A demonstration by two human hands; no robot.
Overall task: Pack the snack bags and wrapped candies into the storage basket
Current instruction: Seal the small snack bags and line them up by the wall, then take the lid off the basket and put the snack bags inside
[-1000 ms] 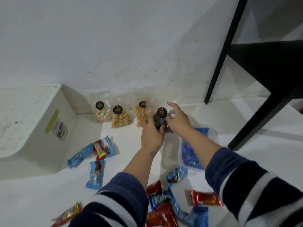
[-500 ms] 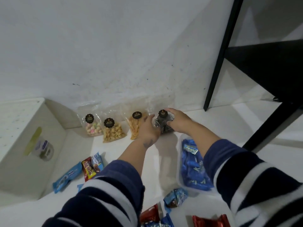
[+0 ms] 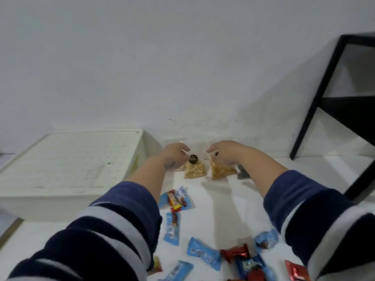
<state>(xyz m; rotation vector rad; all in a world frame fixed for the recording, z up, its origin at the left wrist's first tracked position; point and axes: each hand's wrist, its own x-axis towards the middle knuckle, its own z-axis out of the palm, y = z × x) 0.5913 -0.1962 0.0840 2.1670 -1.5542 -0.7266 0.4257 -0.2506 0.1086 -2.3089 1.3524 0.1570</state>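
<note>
White floor (image 3: 213, 201) under a pale wall: clear snack bags (image 3: 194, 169) stand along the wall edge. Left hand (image 3: 172, 156) and right hand (image 3: 225, 152) reach over them, fingers loosely spread, gripping nothing. Wrapped candies (image 3: 203, 253) lie scattered nearer; the white storage basket (image 3: 67, 165) sits left.

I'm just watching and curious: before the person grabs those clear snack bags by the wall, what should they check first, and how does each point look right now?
1. Left hand free to grasp: ok, fingers open, nothing held.
2. Right hand free: ok, open above the orange snack bag.
3. Bags reachable: ok, the nut bag sits between both hands.
4. Dark bag visible: not ok, mostly hidden behind the right forearm.
5. Storage basket ready to receive: not ok, its perforated side faces up, so it looks upside down.
6. Wrapped candies packed: not ok, they lie scattered.
</note>
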